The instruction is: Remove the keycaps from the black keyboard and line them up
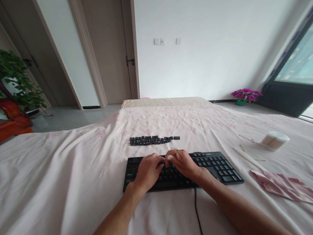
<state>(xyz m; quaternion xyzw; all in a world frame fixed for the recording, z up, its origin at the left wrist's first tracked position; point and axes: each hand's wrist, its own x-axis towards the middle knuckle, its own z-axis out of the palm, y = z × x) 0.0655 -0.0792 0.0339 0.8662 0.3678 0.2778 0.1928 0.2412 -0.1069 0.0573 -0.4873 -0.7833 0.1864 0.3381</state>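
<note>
A black computer keyboard (227,166) lies flat on the pink cloth, and both my hands are over its upper middle. My right hand (183,163) is closed, its fingers curled around a thin wire tool (174,149) whose loop pokes out above the knuckles; the tool's lower end is hidden. Touching or nearly touching those fingertips, my left hand (149,169) has its fingers bent and pressed together over the keys. Whatever lies between its fingertips is hidden. Just beyond the keyboard, several loose black keycaps (148,140) sit in uneven rows.
To the right are a clear tub of cotton swabs (275,140), a few loose swabs, a pale stick-like brush (250,158) and a folded pink cloth (289,187). The keyboard's cable (197,214) runs toward me. A wooden chair (6,115) stands left.
</note>
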